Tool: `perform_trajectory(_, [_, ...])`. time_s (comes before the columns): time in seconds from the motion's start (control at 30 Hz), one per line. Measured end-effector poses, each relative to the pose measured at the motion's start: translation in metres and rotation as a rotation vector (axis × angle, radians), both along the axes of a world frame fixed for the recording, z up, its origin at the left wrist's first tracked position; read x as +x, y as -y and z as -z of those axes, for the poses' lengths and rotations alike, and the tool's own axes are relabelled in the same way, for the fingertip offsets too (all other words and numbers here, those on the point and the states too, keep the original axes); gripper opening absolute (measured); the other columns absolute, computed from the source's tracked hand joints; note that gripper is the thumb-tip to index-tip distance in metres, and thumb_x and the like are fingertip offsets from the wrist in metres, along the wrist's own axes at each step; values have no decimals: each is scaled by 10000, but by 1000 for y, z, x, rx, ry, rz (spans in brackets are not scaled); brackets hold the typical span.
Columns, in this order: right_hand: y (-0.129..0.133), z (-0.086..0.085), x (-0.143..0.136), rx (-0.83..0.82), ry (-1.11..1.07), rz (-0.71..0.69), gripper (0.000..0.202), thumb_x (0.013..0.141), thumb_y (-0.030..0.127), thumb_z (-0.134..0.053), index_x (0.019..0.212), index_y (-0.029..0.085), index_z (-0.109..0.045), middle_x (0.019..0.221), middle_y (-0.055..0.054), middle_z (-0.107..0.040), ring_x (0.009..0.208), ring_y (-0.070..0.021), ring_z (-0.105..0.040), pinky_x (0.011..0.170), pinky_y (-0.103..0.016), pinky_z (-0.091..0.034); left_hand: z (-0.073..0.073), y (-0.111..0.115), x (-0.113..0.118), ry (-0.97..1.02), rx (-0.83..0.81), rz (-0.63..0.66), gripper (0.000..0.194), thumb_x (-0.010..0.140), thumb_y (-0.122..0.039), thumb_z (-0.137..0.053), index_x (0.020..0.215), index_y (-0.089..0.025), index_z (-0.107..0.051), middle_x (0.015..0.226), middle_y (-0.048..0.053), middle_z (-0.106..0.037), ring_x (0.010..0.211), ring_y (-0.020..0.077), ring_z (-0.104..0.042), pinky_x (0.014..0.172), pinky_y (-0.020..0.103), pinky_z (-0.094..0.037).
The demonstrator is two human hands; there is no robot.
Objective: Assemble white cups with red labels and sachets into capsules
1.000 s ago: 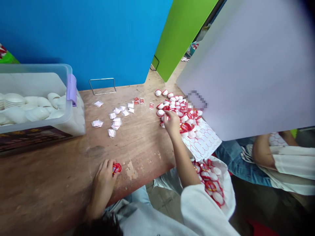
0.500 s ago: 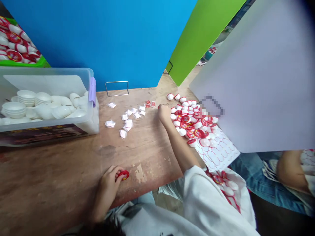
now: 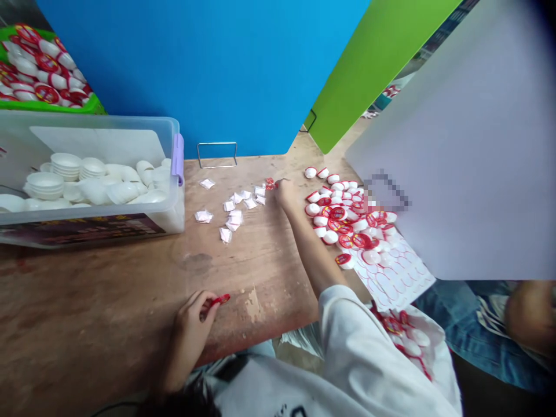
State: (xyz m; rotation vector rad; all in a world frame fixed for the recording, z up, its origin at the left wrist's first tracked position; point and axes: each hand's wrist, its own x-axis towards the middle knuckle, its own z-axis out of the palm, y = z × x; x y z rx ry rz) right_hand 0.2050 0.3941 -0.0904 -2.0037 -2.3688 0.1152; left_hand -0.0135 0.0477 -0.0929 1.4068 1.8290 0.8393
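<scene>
My left hand [image 3: 196,315] hovers low by the table's front edge, thumb and fingers pinched on a thin, round red label [image 3: 221,299], now seen nearly edge-on. Farther forward, my right hand [image 3: 284,193] is down on the tabletop with its fingers curled over a small red packet [image 3: 276,185], mostly hidden. Beside those fingertips lies another red packet [image 3: 269,183]. Several small clear-wrapped white packets [image 3: 234,217] are scattered to the left of it. Right of my forearm is a heap of small white cups with red printed tops [image 3: 337,213].
A clear bin [image 3: 174,202] of white cups stands at left, with a green crate [image 3: 93,107] of red-topped cups behind. Blue [image 3: 195,69], green [image 3: 347,104] and pale [image 3: 460,162] partitions border the table. A label sheet [image 3: 410,278] lies at right; another person's jeans [image 3: 478,347] show beyond.
My right hand has moved left from the cup heap's edge onto one of the red packets. The label in my left hand has tilted edge-on. The view has shifted slightly.
</scene>
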Motion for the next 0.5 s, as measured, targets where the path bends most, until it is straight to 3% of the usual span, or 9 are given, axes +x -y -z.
perform_trajectory(0.17, [21, 4, -11, 93, -137, -49, 353, 901, 152, -337, 1093, 109, -630, 1121, -166, -635, 994, -222, -575, 839, -285, -390, -5, -3, -2, -9, 30, -25, 117, 783, -288, -518, 748, -211, -598, 728, 8, -642, 628, 147, -627, 593, 244, -497])
perform_trajectory(0.27, [42, 13, -19, 74, -203, -122, 284, 884, 226, -426, 955, 145, -689, 993, -119, -683, 917, -211, -584, 827, -287, -401, -7, -4, -2, 22, 35, -52, 114, 781, -303, -540, 766, -215, -611, 739, 8, -656, 647, 154, -639, 618, 252, -509])
perform_trajectory(0.37, [54, 17, -23, 59, -255, -142, 231, 849, 245, -500, 856, 131, -701, 943, -135, -685, 922, -233, -570, 849, -322, -395, -7, -1, 0, 93, 26, -70, 132, 778, -333, -574, 805, -219, -636, 786, 13, -670, 689, 161, -652, 675, 261, -525])
perform_trajectory(0.5, [60, 7, -24, 49, -344, -134, 208, 830, 176, -493, 872, 98, -681, 965, -173, -674, 944, -253, -578, 857, -354, -401, -10, -1, 4, 276, 45, -143, 168, 771, -340, -581, 809, -195, -659, 874, 44, -671, 810, 183, -656, 759, 280, -538])
